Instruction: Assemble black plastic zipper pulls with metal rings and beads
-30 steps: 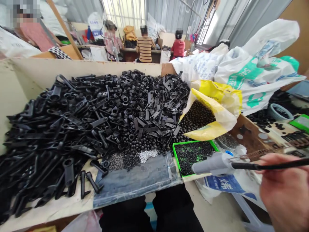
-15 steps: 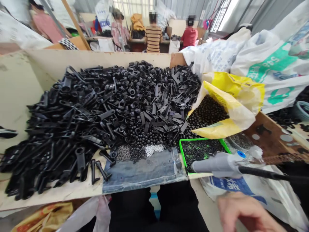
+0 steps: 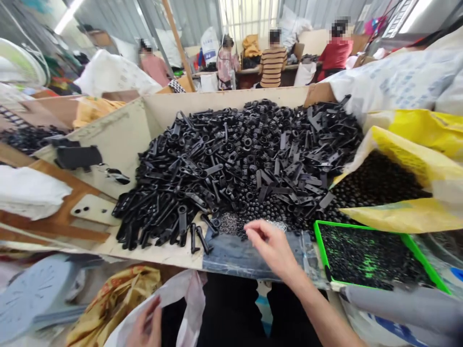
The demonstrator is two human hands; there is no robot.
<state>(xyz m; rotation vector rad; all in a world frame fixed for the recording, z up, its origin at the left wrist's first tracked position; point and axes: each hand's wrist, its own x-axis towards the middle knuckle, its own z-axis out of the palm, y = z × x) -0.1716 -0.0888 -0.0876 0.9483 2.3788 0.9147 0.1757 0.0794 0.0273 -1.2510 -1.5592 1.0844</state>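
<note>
My right hand (image 3: 271, 246) reaches over the dark blue mat (image 3: 231, 253), its fingers bent and drawn together beside a heap of tiny grey metal parts (image 3: 231, 224). Whatever may be between the fingertips is too small to make out. Just behind that hand lie shiny silver pins (image 3: 278, 224), partly covered by it, and small black balls (image 3: 258, 210). Low on the left, my left hand (image 3: 146, 325) is at the white plastic bag (image 3: 191, 294) below the table edge. Its fingers are loosely bent and apart, with nothing visible in them.
Black plastic handles (image 3: 162, 202), ribbed rings (image 3: 249, 142) and flat black pieces (image 3: 311, 159) form a big heap. At right are a green tray (image 3: 376, 255) of small black parts, a yellow sack (image 3: 398, 217) of balls and a grey tool (image 3: 394, 306). Several people sit farther back.
The view has swung left. My right hand has moved from the lower right, beside the grey tool, to the mat. My left hand has come into view at the bag.
</note>
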